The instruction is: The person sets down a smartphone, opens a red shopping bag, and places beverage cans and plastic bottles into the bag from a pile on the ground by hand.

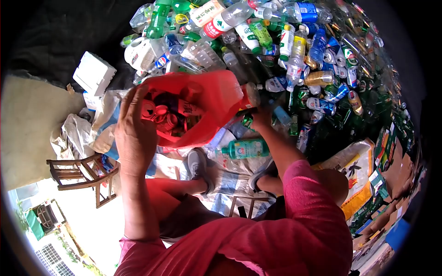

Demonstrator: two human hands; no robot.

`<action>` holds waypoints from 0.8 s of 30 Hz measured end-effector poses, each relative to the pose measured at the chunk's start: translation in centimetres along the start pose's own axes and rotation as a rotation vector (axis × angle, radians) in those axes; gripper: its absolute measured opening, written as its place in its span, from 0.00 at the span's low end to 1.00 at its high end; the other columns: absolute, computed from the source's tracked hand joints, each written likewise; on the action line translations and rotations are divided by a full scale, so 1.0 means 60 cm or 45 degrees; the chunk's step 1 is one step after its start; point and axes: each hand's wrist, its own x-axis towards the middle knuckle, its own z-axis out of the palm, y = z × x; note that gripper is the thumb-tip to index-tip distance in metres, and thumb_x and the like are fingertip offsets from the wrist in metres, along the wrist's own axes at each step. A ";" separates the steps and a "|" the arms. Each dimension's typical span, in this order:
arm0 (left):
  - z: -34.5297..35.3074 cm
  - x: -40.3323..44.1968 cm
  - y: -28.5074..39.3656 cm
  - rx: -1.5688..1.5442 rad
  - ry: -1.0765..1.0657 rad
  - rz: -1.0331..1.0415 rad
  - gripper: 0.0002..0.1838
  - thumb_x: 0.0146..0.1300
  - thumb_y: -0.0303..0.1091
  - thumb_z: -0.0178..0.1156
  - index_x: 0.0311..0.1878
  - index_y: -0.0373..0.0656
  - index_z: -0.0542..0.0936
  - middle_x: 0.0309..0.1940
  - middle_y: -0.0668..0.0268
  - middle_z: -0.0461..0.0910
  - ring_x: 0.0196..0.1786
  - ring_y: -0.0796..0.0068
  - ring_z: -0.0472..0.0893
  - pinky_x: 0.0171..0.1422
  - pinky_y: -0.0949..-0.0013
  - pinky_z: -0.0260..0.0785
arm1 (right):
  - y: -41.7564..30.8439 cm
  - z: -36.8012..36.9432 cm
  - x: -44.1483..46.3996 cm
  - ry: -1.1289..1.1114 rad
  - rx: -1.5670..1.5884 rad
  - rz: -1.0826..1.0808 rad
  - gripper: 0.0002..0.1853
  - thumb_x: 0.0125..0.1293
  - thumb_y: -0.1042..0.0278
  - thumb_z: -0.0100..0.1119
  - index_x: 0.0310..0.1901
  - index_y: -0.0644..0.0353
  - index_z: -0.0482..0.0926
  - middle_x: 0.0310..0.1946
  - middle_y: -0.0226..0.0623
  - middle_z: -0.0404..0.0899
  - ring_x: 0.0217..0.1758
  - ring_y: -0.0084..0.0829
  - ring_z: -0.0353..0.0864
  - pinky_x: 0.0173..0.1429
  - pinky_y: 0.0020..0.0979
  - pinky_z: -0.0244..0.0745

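Observation:
A red plastic bag (218,99) hangs open in front of me, with several crushed cans (163,118) inside. My left hand (136,131) grips the bag's left rim, its fingers bent over the edge. At the bag's right side is my right hand (260,119), partly in shadow; a clear container with a red label (250,95) is right by its fingers, and a green can (247,121) lies just below them. Whether the right hand holds either of these is hard to make out. A green-labelled bottle (246,149) lies on its side below the bag.
A large heap of bottles and cans (294,55) rises ahead and to the right. A white foam box (94,73) is at the upper left, a wooden chair (85,172) at the left. A yellow-white sack (357,170) and flattened cardboard (398,184) lie at the right.

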 end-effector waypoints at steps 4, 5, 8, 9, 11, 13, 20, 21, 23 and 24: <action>0.004 -0.005 0.003 -0.065 -0.035 -0.002 0.35 0.49 0.14 0.48 0.64 0.43 0.76 0.65 0.56 0.75 0.61 0.51 0.79 0.63 0.57 0.74 | 0.005 -0.027 -0.033 -0.145 0.045 -0.004 0.32 0.43 0.56 0.76 0.56 0.37 0.83 0.74 0.34 0.58 0.75 0.50 0.57 0.76 0.58 0.53; 0.007 -0.008 0.001 -0.071 -0.032 0.003 0.34 0.50 0.14 0.49 0.64 0.43 0.77 0.65 0.56 0.75 0.62 0.51 0.78 0.64 0.57 0.74 | 0.010 -0.028 -0.039 -0.159 0.018 -0.027 0.33 0.41 0.53 0.76 0.56 0.38 0.83 0.74 0.34 0.58 0.76 0.50 0.55 0.75 0.58 0.54; 0.000 -0.011 0.012 -0.123 -0.044 -0.014 0.33 0.51 0.15 0.51 0.63 0.44 0.77 0.65 0.57 0.75 0.62 0.50 0.78 0.64 0.57 0.73 | 0.022 -0.022 -0.053 -0.011 0.129 0.030 0.33 0.41 0.53 0.76 0.55 0.42 0.83 0.72 0.35 0.62 0.74 0.50 0.59 0.73 0.59 0.58; -0.005 -0.012 0.018 -0.166 -0.065 -0.034 0.32 0.52 0.16 0.52 0.63 0.45 0.77 0.65 0.58 0.75 0.62 0.50 0.78 0.64 0.58 0.73 | 0.024 -0.035 -0.066 0.000 0.118 0.033 0.33 0.41 0.53 0.76 0.55 0.42 0.83 0.72 0.35 0.62 0.74 0.50 0.59 0.73 0.59 0.58; -0.001 -0.013 0.012 -0.171 -0.011 0.020 0.31 0.52 0.17 0.55 0.63 0.45 0.77 0.65 0.58 0.75 0.62 0.51 0.78 0.64 0.58 0.73 | 0.028 -0.070 -0.086 0.076 0.240 0.194 0.32 0.42 0.53 0.76 0.54 0.45 0.82 0.70 0.38 0.65 0.71 0.51 0.64 0.71 0.60 0.61; -0.006 -0.015 0.015 -0.209 -0.029 0.065 0.32 0.52 0.16 0.52 0.63 0.44 0.76 0.65 0.58 0.75 0.62 0.51 0.78 0.64 0.59 0.73 | 0.034 -0.097 -0.104 0.128 0.284 0.258 0.31 0.42 0.52 0.75 0.54 0.41 0.82 0.69 0.37 0.64 0.71 0.51 0.64 0.71 0.60 0.60; 0.021 -0.031 0.004 -0.297 -0.004 0.143 0.33 0.51 0.19 0.55 0.65 0.45 0.75 0.67 0.59 0.73 0.60 0.51 0.79 0.60 0.57 0.75 | 0.080 -0.244 -0.181 0.351 0.487 0.443 0.31 0.40 0.49 0.76 0.51 0.43 0.82 0.65 0.39 0.67 0.65 0.53 0.69 0.64 0.58 0.68; 0.025 -0.032 0.004 -0.334 -0.015 0.151 0.34 0.51 0.20 0.55 0.66 0.45 0.75 0.68 0.59 0.73 0.60 0.51 0.79 0.60 0.56 0.75 | 0.086 -0.277 -0.186 0.350 0.530 0.455 0.31 0.40 0.49 0.76 0.51 0.44 0.82 0.64 0.40 0.68 0.64 0.53 0.71 0.62 0.56 0.71; 0.030 -0.035 0.012 -0.464 -0.012 0.153 0.36 0.47 0.18 0.55 0.66 0.42 0.74 0.67 0.53 0.72 0.65 0.48 0.75 0.67 0.59 0.71 | 0.074 -0.379 -0.214 0.418 0.501 0.466 0.29 0.39 0.49 0.78 0.44 0.53 0.82 0.54 0.42 0.75 0.59 0.46 0.76 0.60 0.45 0.75; 0.025 -0.038 0.023 -0.493 -0.023 0.112 0.36 0.47 0.19 0.57 0.66 0.43 0.74 0.67 0.53 0.73 0.65 0.48 0.75 0.68 0.59 0.70 | 0.081 -0.412 -0.216 0.474 0.499 0.391 0.31 0.39 0.49 0.78 0.46 0.52 0.83 0.54 0.43 0.76 0.60 0.46 0.76 0.61 0.44 0.74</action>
